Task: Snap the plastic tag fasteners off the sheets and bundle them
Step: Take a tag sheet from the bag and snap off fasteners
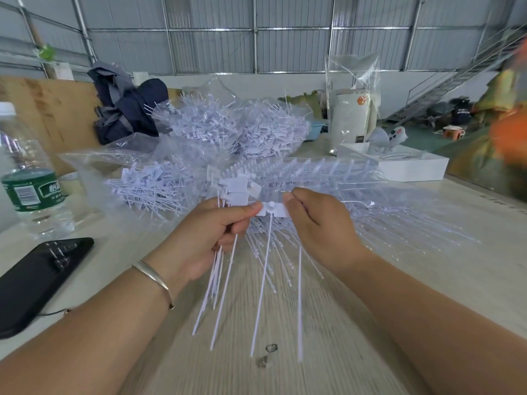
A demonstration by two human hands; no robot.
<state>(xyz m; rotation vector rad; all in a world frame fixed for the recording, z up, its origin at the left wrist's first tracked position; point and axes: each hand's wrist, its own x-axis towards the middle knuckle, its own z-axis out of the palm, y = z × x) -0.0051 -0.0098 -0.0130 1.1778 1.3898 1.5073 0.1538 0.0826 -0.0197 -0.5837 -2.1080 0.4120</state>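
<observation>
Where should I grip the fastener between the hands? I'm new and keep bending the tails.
By its flat tag head, I'd say, pinched from the right as the right hand does. The head is broad and stiff; the thin tail hangs down and would likely flex.

Corrugated metal wall (214, 38), steel staircase (456, 78) right, pale wood-grain table (427, 280).

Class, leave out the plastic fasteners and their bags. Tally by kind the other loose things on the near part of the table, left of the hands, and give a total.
Water bottle: 1
Black phone: 1
Total: 2
</observation>
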